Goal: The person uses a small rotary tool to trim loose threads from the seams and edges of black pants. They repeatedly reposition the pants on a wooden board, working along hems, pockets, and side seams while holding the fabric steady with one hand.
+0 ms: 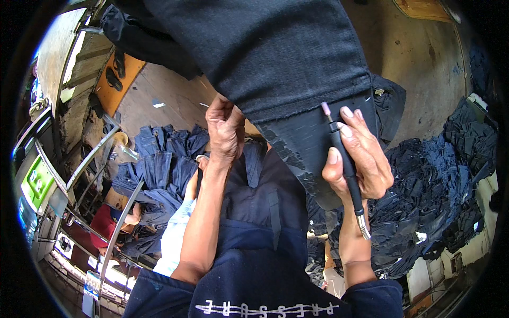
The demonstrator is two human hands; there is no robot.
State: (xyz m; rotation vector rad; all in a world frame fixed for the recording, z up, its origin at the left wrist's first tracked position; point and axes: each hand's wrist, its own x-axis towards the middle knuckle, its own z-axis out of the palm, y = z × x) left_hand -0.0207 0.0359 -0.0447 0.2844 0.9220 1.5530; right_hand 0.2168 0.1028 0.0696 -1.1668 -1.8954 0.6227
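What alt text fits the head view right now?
The right hand presses a pen-like rotary tool with a pink tip against a black trouser leg, which the left hand grips. Heaps of dark jeans lie below.

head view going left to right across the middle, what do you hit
green machine → blue jeans pile → left hand → black jeans leg → right hand holding grinder pen → dark jeans heap

Right hand gripped a black rotary grinding tool, pink tip against a dark trouser leg's hem, left hand pinched the fabric at nine o'clock, heaped dark jeans at three o'clock, blue jeans piled at nine o'clock.
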